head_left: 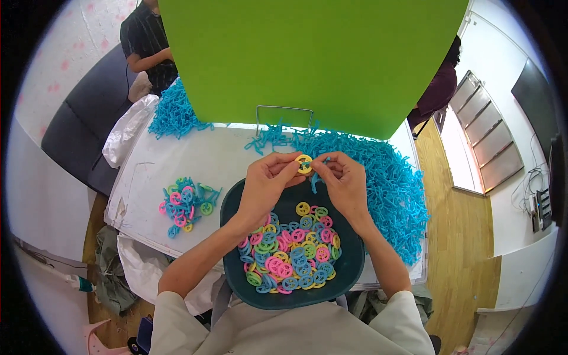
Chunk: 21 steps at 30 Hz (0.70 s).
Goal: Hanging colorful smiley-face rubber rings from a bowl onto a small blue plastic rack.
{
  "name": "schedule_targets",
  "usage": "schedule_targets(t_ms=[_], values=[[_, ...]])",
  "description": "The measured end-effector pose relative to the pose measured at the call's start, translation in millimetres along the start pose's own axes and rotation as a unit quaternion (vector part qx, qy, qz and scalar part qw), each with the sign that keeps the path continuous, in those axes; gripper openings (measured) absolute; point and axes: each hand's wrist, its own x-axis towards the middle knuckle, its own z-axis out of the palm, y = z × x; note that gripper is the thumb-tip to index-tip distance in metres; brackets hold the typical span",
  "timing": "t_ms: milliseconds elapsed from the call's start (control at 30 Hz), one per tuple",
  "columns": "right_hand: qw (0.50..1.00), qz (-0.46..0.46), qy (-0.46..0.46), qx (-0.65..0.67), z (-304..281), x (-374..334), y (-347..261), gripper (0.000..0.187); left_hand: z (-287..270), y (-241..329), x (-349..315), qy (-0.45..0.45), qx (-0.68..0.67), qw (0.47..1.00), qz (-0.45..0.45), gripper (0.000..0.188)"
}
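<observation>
Above the far rim of a dark green basin [234, 278], my left hand [266, 180] pinches a small yellow plastic ring with spokes [304, 164]. My right hand [341, 180] meets it from the right, its thumb and forefinger closed on a blue plastic strip [314, 179] whose end hangs below the fingers. The strip touches the ring; whether it passes through the spokes is too small to tell. Inside the basin lie many loose spoked rings [284, 269] in pink, blue, yellow and green.
A large heap of blue strips [393, 195] covers the right of the white table [142, 177]; another heap [174, 112] lies far left. Joined rings and strips [184, 204] form a small pile at left. A green board [313, 59] and wire stand [285, 107] rise behind. Two people sit beyond.
</observation>
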Motion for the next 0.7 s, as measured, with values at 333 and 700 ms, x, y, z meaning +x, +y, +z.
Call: schedule_targets(t_ms=[333,700], values=[[0.999,0.038,-0.005,0.000,3.5,-2.0,-10.1,0.013,8.9,3.1,-6.7,0.059,-0.005,0.997,0.043,0.027],[1.000,0.025,-0.014,-0.004,3.1,-1.1,-5.4,0.016,10.0,4.5,-1.2,0.077,-0.026,0.997,0.012,0.027]])
